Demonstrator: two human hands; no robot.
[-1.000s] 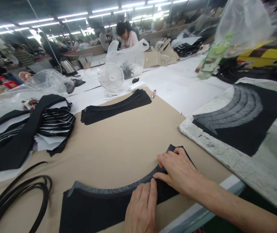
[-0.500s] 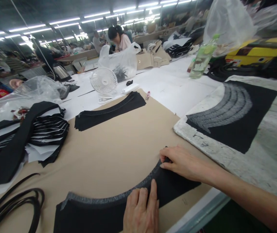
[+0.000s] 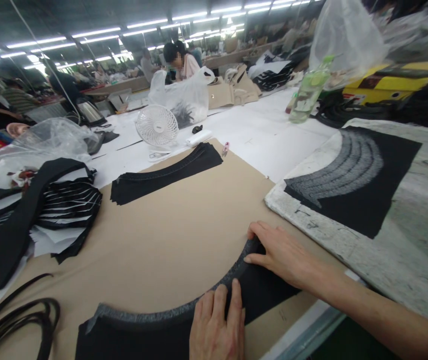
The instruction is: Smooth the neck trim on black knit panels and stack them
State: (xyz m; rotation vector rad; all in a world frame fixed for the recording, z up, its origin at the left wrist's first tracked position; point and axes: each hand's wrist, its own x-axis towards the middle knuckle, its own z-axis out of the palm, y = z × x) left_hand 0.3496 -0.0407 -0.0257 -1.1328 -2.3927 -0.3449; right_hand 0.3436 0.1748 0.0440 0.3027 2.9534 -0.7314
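A black fabric piece [image 3: 124, 342] with a concave curved upper edge lies in front of me, with a greyish strip [image 3: 150, 317] along that edge. My left hand [image 3: 217, 322] rests on its middle, fingers stretched out flat just below the strip. At the right end of the curve, my right hand [image 3: 281, 252] has its thumb and index finger on either side of the edge strip, gripping it. The other fingers of that hand are mostly hidden. Farther back lies a small stack of similar black curved pieces [image 3: 169, 175].
Brown board [image 3: 154, 250] covers the work area. Overlapping black pieces streaked with grey [image 3: 352, 165] lie on a stained whitish slab [image 3: 311, 230] at right. Black strips [image 3: 45, 310] and layered black pieces [image 3: 67, 200] lie left. A fan [image 3: 157, 125] and a bottle [image 3: 309, 92] stand behind.
My right thumb and index finger have spread a little at the strip's end. My left hand stays nearly where it was. The whole view has shifted slightly.
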